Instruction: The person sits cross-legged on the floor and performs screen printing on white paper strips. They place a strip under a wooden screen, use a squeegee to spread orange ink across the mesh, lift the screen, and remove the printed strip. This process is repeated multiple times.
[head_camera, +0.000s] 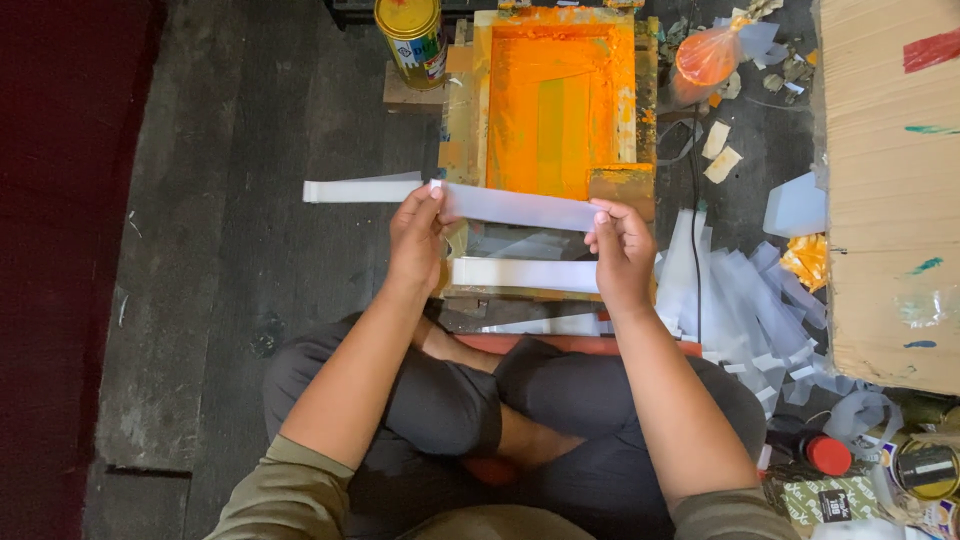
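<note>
Two hands hold one long white strip (455, 200) level above the floor, just on the near side of the orange screen frame (553, 100), which serves here as the landmark. Nearest of all are the person's crossed legs in dark trousers (440, 400), directly below the frame in the head view. The left hand (417, 240) pinches the strip between thumb and fingertips near its middle, so a long free end runs out past it, away from the frame's left side. The right hand (622, 255) is closed on the strip's other end, by the frame's near right corner. The strip's long axis runs side to side, parallel to the frame's near edge and crosswise to both forearms; neither hand is clearly nearer the frame, though the left grip sits slightly higher in view. Beneath the hands, a second white strip (525, 274) lies flat on the frame's near rail. To the frame's right, a loose heap of white strips (745, 300) spreads over the dark floor (220, 230), with a cardboard box (890, 190) beyond it. Past the frame's far left corner stands a yellow tin (412, 40); past its far right corner, an orange plastic bag (707, 57).
</note>
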